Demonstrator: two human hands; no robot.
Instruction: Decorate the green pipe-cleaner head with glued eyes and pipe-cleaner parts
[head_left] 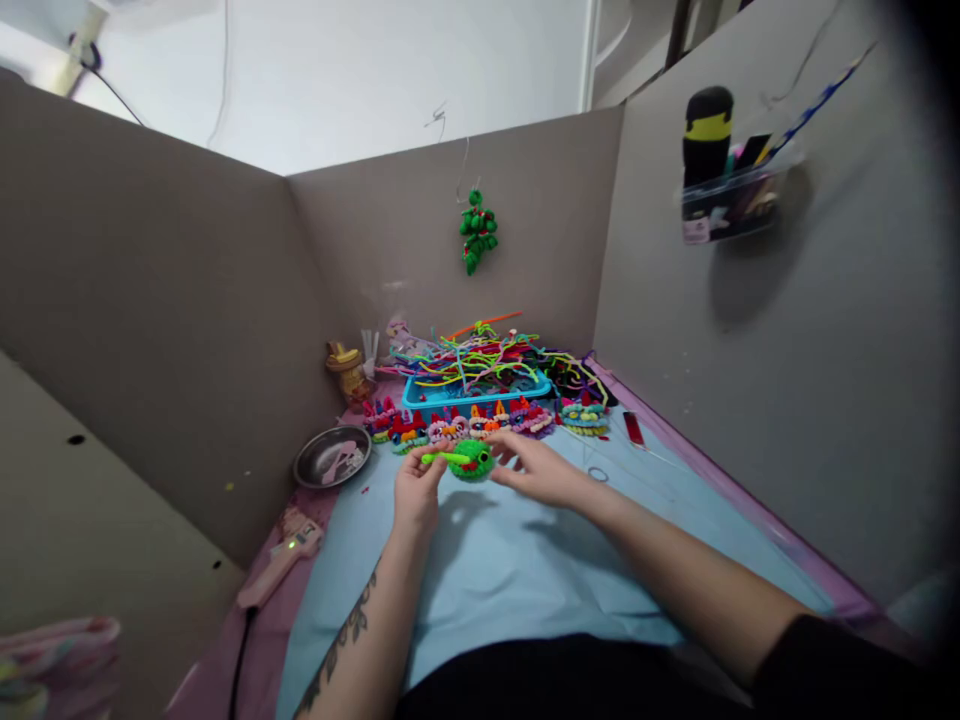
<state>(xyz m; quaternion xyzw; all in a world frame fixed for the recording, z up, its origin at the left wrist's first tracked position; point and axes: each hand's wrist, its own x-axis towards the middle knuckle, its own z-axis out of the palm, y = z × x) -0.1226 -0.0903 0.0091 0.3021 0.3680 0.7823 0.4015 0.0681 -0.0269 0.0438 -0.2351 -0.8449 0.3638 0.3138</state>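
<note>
Above the blue cloth, my left hand (418, 487) pinches a small green fuzzy pipe-cleaner figure (472, 470) at its left side. The figure has a dark round eye and a red patch. A lime-green pipe-cleaner piece (448, 458) sticks out across it beside my left fingers. My right hand (536, 467) is at the figure's right side, its fingers curved and apart; whether a fingertip touches the figure I cannot tell. Behind both hands stands a row of colourful pipe-cleaner figures (450, 428).
A blue tray (480, 403) heaped with pipe cleaners stands at the back. Left are a metal bowl (311, 462) and a pink glue gun (281, 570) with a cord. Grey panels enclose the table; a green ornament (478, 235) hangs behind, a clear holder (735, 205) on the right.
</note>
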